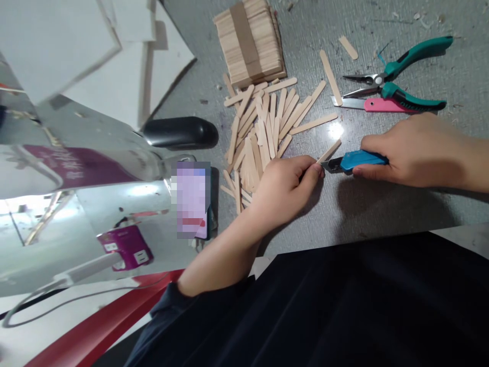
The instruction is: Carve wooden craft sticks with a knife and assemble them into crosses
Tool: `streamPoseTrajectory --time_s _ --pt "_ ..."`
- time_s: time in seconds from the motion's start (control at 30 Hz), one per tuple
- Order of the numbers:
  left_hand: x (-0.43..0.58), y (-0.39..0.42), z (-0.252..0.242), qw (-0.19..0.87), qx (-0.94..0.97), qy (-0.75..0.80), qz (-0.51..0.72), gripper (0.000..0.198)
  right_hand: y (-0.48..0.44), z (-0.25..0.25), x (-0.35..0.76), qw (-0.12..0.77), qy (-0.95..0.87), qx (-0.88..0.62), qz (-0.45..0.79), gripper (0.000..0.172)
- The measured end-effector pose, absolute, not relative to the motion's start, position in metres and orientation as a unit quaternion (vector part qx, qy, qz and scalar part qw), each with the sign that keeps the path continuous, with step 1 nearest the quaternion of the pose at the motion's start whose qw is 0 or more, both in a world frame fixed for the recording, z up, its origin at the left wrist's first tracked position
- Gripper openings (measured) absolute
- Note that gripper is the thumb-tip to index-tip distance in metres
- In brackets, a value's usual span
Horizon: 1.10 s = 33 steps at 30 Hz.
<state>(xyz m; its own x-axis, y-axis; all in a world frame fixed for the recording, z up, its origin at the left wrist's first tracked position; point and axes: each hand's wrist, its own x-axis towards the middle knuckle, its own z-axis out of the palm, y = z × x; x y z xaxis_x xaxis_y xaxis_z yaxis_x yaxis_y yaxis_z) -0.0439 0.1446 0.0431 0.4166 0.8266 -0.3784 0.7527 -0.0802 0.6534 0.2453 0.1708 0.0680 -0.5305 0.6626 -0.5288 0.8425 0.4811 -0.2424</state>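
Observation:
My left hand (289, 186) pinches a short wooden craft stick (329, 151) near one end, and its other end points up and to the right. In my right hand (405, 153) is a blue utility knife (362, 160), its blade end pointing left. That end meets the stick close to my left fingertips; whether the blade has entered the wood I cannot tell. Behind my left hand spreads a heap of loose craft sticks (269, 120). Above the heap lies a thick bundle of sticks (250, 43) bound with a brown paper band.
Green-handled needle-nose pliers (379, 80) lie open across a pink knife (385, 105) beyond my right hand. To the left are a black case (181, 132), a phone (193, 201), a purple power adapter (126, 246) with a cable, and white sheets (72, 41).

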Motion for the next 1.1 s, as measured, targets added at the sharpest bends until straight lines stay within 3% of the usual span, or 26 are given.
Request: streamPoseTrajectory --time_s 0.43,0.7,1.1 --pt "-0.042 0.144 0.044 0.403 0.739 0.537 0.045 0.04 0.172 0.065 0.246 0.153 0.828 0.462 -0.28 0.07" --pt "-0.041 0.144 0.046 0.392 0.745 0.539 0.034 0.039 0.173 0.067 0.245 0.202 0.842 0.443 -0.233 0.074" --pt "-0.039 0.141 0.046 0.344 0.787 0.512 -0.016 0.042 0.162 0.06 0.256 0.137 0.842 0.463 -0.24 0.077"
